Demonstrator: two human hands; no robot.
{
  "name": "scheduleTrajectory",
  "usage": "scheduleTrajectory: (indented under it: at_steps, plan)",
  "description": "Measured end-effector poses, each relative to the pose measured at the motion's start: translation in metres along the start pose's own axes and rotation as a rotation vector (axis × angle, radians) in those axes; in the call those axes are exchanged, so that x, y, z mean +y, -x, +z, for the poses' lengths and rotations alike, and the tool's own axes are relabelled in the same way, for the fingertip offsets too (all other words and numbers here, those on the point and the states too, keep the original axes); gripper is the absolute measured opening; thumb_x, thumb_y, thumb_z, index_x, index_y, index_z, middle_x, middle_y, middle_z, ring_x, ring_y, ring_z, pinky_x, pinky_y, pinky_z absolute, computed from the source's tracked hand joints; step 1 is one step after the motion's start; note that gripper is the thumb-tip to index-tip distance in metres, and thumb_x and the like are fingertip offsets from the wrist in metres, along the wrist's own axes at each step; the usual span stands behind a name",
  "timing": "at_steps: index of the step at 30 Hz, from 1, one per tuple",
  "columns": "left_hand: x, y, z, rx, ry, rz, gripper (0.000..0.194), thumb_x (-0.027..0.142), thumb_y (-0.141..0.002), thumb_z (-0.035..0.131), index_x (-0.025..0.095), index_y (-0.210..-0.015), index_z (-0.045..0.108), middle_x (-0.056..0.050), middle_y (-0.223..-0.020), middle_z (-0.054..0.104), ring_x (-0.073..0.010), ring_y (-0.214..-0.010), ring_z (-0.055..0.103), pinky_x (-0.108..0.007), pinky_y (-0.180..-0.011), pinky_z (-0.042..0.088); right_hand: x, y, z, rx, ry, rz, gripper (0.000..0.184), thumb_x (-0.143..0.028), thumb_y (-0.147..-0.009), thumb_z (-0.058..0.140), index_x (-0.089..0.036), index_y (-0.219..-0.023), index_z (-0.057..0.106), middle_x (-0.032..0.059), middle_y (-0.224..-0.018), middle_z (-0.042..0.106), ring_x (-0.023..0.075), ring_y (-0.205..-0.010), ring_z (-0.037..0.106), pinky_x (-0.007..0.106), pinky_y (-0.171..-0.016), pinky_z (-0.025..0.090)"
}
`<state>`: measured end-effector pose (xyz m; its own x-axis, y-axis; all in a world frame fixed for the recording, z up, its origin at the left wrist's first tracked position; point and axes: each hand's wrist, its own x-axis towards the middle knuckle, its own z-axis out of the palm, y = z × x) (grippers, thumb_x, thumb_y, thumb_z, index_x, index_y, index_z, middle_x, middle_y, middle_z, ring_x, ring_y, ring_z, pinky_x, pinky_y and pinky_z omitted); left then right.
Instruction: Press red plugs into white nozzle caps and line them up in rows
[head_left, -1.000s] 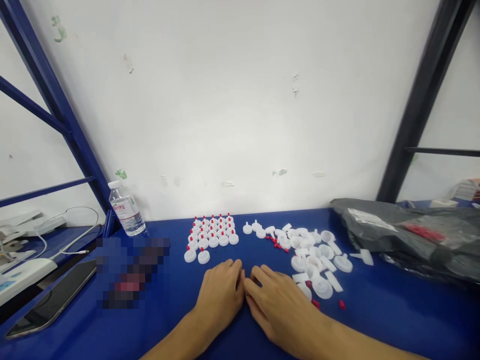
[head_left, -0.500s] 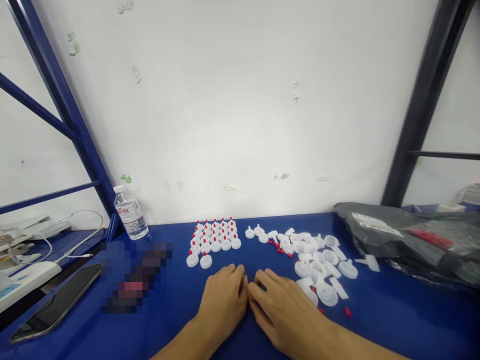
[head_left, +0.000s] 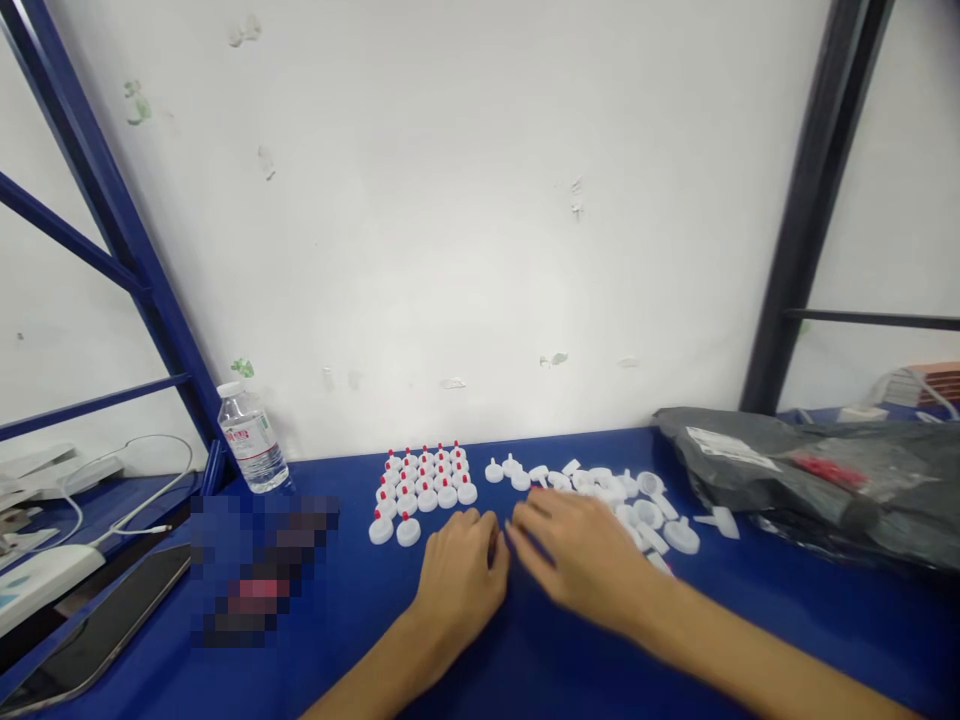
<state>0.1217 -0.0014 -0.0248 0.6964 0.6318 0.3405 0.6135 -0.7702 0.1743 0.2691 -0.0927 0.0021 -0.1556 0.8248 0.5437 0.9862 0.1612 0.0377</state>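
Observation:
My left hand [head_left: 463,562] rests on the blue tabletop with its fingers curled under; whatever it may hold is hidden. My right hand [head_left: 574,545] reaches to the near left side of a heap of loose white nozzle caps [head_left: 681,535], fingers apart, nothing visible in them. It covers part of the heap. Beyond my left hand stand rows of white nozzle caps with red tips [head_left: 408,530], all upright. Between rows and heap, a few white caps without red tips [head_left: 493,470] stand by themselves.
At the left are a water bottle [head_left: 253,440], a phone [head_left: 97,625], a white power strip [head_left: 49,590] with cables and a blurred-out patch. A grey plastic bag [head_left: 720,450] lies at the right. A white wall and metal frame posts [head_left: 795,200] bound the table.
My right hand has moved away from my left, forward to the heap, its fingers spreading. My left hand stays near its place, slightly turned. The view has shifted a little.

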Motion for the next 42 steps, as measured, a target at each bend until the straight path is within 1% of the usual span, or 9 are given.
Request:
scheduleTrajectory:
  at_steps: [4,8,14,19,24,27,32,36,42]
  plan:
    - [0.014,-0.025,0.011,0.119,0.094,0.105,0.019,0.017,-0.091,0.047,0.019,-0.079,0.062,-0.005,-0.086,0.064,-0.0234,-0.091,0.055,-0.04,-0.087,0.036,0.058,-0.039,-0.01,-0.047,0.014,0.169,0.024,-0.032,-0.098,0.051,-0.02,-0.086,0.067,0.0046,-0.078,0.071,0.0205,-0.073,0.063,0.032,-0.069,0.037]
    - [0.022,-0.032,0.018,0.114,0.248,0.132,0.019,0.015,-0.09,0.046,0.019,-0.075,0.056,-0.003,-0.081,0.061,-0.0215,-0.085,0.052,-0.038,-0.082,0.038,0.089,-0.062,0.006,-0.138,-0.066,0.179,0.023,-0.042,-0.093,0.062,-0.022,-0.095,0.072,0.0031,-0.079,0.074,0.0216,-0.079,0.066,0.03,-0.07,0.041]
    - [0.025,-0.014,0.011,0.018,0.379,0.184,0.018,0.015,-0.091,0.044,0.02,-0.077,0.054,-0.002,-0.08,0.06,-0.0198,-0.085,0.052,-0.038,-0.09,0.039,0.081,-0.07,0.035,-0.186,-0.085,0.18,0.014,-0.032,-0.09,0.068,-0.021,-0.083,0.072,0.0036,-0.078,0.074,0.0233,-0.086,0.066,0.031,-0.075,0.043]
    - [0.023,-0.018,0.012,-0.093,0.494,0.215,0.017,0.016,-0.093,0.046,0.022,-0.089,0.061,-0.001,-0.085,0.062,-0.0171,-0.085,0.056,-0.035,-0.098,0.039,0.086,-0.064,0.009,-0.029,-0.319,0.253,0.016,-0.033,-0.097,0.056,-0.021,-0.087,0.061,0.0032,-0.092,0.073,0.0197,-0.085,0.067,0.03,-0.075,0.048]
    - [0.016,-0.021,0.025,-0.166,0.534,0.279,0.023,0.016,-0.09,0.05,0.026,-0.103,0.066,-0.003,-0.097,0.064,-0.0191,-0.093,0.059,-0.034,-0.098,0.042,0.093,-0.033,-0.013,0.026,-0.623,0.416,0.018,-0.039,-0.1,0.048,-0.024,-0.092,0.052,0.0077,-0.113,0.072,0.0212,-0.098,0.07,0.032,-0.08,0.054]
    - [0.014,-0.026,0.031,-0.161,0.498,0.22,0.028,0.014,-0.09,0.046,0.026,-0.105,0.067,-0.005,-0.098,0.064,-0.021,-0.092,0.06,-0.035,-0.09,0.046,0.103,-0.014,-0.007,0.011,-0.545,0.495,0.018,-0.041,-0.101,0.046,-0.025,-0.099,0.054,0.0069,-0.112,0.071,0.021,-0.097,0.07,0.031,-0.078,0.055]
    - [0.014,-0.052,0.033,-0.169,0.414,0.024,0.026,0.023,-0.097,0.042,0.029,-0.11,0.064,-0.002,-0.102,0.064,-0.0202,-0.085,0.065,-0.031,-0.072,0.049,0.12,-0.003,0.002,0.048,-0.288,0.428,0.021,-0.04,-0.102,0.043,-0.026,-0.105,0.058,0.0032,-0.1,0.071,0.0194,-0.086,0.069,0.03,-0.076,0.054]
    - [0.016,-0.068,0.036,-0.219,0.329,0.04,0.019,0.031,-0.098,0.048,0.026,-0.108,0.064,-0.002,-0.105,0.064,-0.0203,-0.083,0.066,-0.029,-0.069,0.048,0.12,-0.003,0.0,0.102,-0.249,0.428,0.021,-0.039,-0.1,0.046,-0.025,-0.104,0.061,0.0047,-0.099,0.071,0.02,-0.086,0.069,0.027,-0.066,0.055]
    - [0.016,-0.074,0.04,-0.28,0.289,0.082,0.023,0.027,-0.1,0.045,0.028,-0.115,0.063,-0.002,-0.109,0.064,-0.02,-0.085,0.068,-0.028,-0.067,0.049,0.122,0.0,0.002,0.119,-0.199,0.39,0.019,-0.033,-0.1,0.048,-0.025,-0.108,0.063,0.006,-0.102,0.072,0.0199,-0.088,0.07,0.024,-0.057,0.055]
